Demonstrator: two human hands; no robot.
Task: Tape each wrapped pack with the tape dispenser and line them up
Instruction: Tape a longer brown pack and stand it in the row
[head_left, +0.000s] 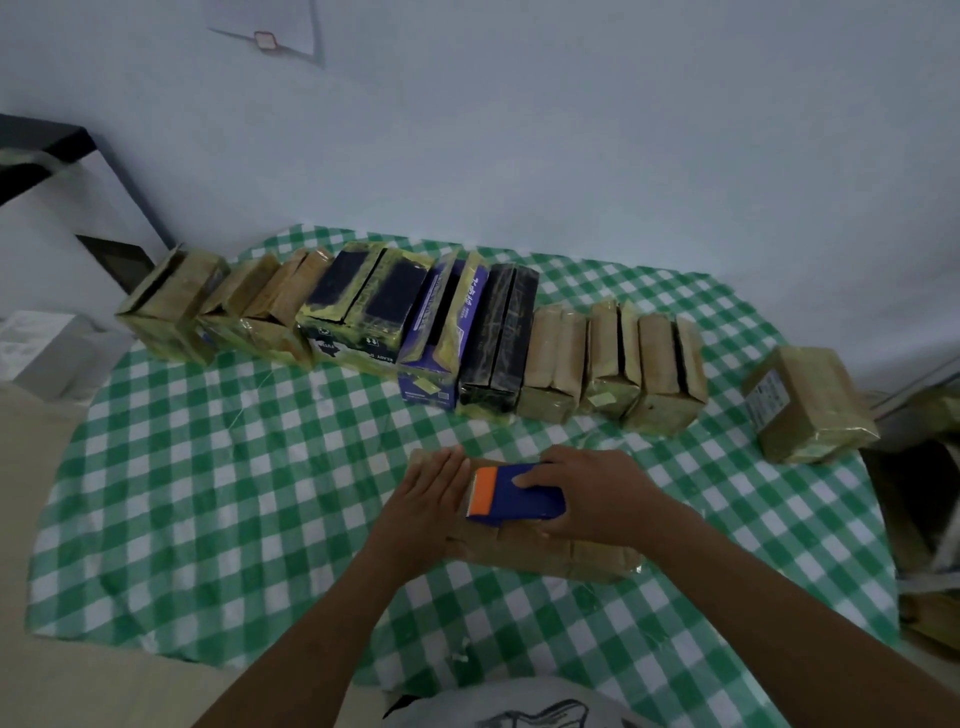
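Note:
A brown wrapped pack (550, 553) lies flat on the green checked cloth (218, 499) in front of me. My left hand (428, 501) presses flat on its left end with straight fingers. My right hand (597, 496) grips a blue tape dispenser (514, 493) with an orange blade guard, held down on top of the pack. Behind, a row of taped packs (410, 332) stands on end from left to right: brown, dark blue, purple and black ones. One more brown pack (808, 405) lies apart at the right.
The cloth's edge runs along the left and front over a beige floor. A white box (39, 353) sits at the left edge and a dark frame (62, 150) leans by the wall. Bags and clutter (924, 509) crowd the right edge.

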